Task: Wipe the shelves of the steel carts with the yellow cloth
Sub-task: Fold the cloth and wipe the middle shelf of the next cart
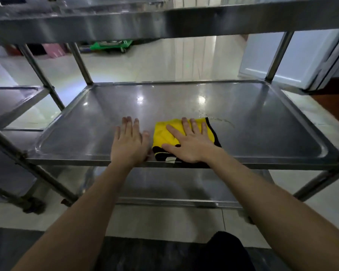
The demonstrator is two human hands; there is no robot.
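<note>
Cloth (162, 133) yellow, black edging; shelf (262, 122) grey steel; trolley (110, 45) behind green.

No legible text, brand, number or sign on any surface; the small pale tag (170, 159) at the near edge of the yellow cloth (162, 132) is too blurred to read

That looked like the back room of a commercial kitchen, folks. A steel cart (262, 163) with tiered tray shelves stood right under the left hand (128, 143), and a second steel cart (12, 102) sat well off to that hand's left. Far beyond the fingertips ran glossy pale floor tiles (155, 63), with a green wheeled trolley (110, 45) parked out there. Up and to the right of the right hand (192, 143) stood a white cabinet (258, 59), perhaps a fridge.
</note>
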